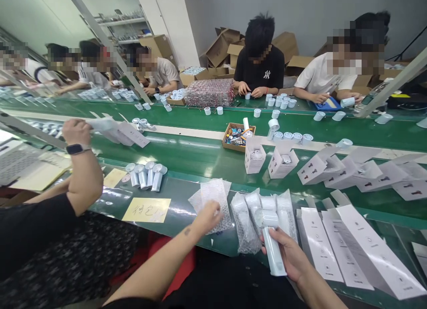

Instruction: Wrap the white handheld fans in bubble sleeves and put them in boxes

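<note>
My right hand is wrapped around the handle of a white hair-dryer-shaped device, its round head pointing up and away from me. My left hand is over a small stack of bubble wrap bags, its fingers curled together against the top one. Right behind the held device lie several bubble-wrapped devices side by side. Bare devices of the same shape stand in a group to the left, beyond a yellow paper with handwriting.
Open white boxes lean on the right, with more filled boxes on the green belt. A cardboard tray of small parts sits mid-belt. A co-worker's arm reaches in from the left; other people work across the line.
</note>
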Motion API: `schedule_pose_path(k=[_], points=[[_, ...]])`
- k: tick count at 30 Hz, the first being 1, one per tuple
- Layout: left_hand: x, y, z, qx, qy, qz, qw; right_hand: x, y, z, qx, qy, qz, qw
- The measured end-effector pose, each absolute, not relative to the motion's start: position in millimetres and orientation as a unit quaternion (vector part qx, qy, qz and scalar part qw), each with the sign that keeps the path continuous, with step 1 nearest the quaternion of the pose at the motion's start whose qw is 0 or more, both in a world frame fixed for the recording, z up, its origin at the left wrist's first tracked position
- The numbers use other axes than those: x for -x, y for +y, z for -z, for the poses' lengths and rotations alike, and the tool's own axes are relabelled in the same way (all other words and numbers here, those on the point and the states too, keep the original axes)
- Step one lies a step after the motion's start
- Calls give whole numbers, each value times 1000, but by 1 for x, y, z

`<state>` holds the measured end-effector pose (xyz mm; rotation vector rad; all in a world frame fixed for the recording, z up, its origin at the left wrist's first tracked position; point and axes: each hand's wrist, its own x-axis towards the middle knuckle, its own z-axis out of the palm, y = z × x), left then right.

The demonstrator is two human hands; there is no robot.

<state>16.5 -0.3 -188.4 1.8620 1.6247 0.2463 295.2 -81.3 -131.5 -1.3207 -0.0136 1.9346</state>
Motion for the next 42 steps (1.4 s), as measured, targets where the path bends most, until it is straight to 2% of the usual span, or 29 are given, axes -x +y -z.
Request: schedule_pose_path(k=[3, 7, 12, 15, 18, 21, 24, 28, 33, 36, 42], points=[[-12, -52, 214, -701, 594, -91, 384, -298, -84, 131, 530, -28, -762, 371], [-6, -64, 227, -651, 628, -143, 402, -291, -77, 128, 488, -75, -805, 330], [-29, -57, 199, -565, 658, -220, 446, -263, -60, 120, 393, -168, -876, 226], [-44, -63, 172, -494, 626, -268, 541, -244, -52, 118, 361, -183, -897, 181], [-47, -66, 150, -319, 619, -355, 624, -236, -53, 121, 378, -197, -886, 181], [-46, -64, 133, -247, 635, -417, 601, -238, -58, 123, 432, -209, -860, 175], [-50, -61, 118, -383, 604, -428, 552, -239, -62, 121, 451, -212, -845, 195], [-49, -65, 109, -665, 510, -383, 389, -237, -65, 117, 469, -199, -826, 240], [-46, -86, 127, -739, 510, -379, 224, -240, -72, 118, 501, -144, -806, 280], [-59, -98, 134, -774, 466, -360, 232, -240, -72, 119, 506, -89, -802, 305], [-86, -84, 110, -686, 529, -305, 395, -234, -66, 117, 492, -15, -807, 327]])
